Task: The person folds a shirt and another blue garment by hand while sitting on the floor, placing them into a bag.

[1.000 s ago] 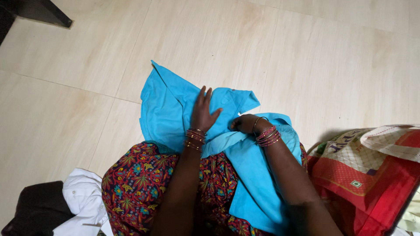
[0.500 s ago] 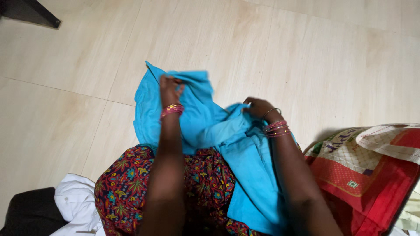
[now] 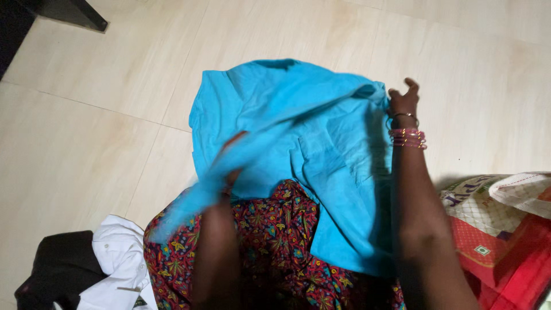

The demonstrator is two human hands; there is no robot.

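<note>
Blue shirt (image 3: 298,132): bright turquoise cloth, spread over the lap and out onto the floor (image 3: 115,69) beyond the knees. One blurred strip of it runs down toward the near left, across the left forearm.

Right hand (image 3: 403,96): at the shirt's far right corner, raised, fingers (image 3: 411,84) partly curled. It pinches the shirt's edge; thumb side hidden by cloth. Bangles (image 3: 407,138) sit on the wrist just below.

Left hand (image 3: 232,143): mostly under the shirt, near its middle left. Only a reddish blurred patch shows. Grip cannot be told.

Skirt (image 3: 264,241): dark red print with coloured flowers, under the shirt's near edge.

White garment (image 3: 117,258): crumpled on the floor, left of the shirt and touching the skirt.

Black garment (image 3: 57,270): left of the white one, touching it.

Patterned bag (image 3: 505,229): red, cream and green, right of the shirt, beside the right arm.

Dark furniture leg (image 3: 74,11): far left of the shirt, well apart.
</note>
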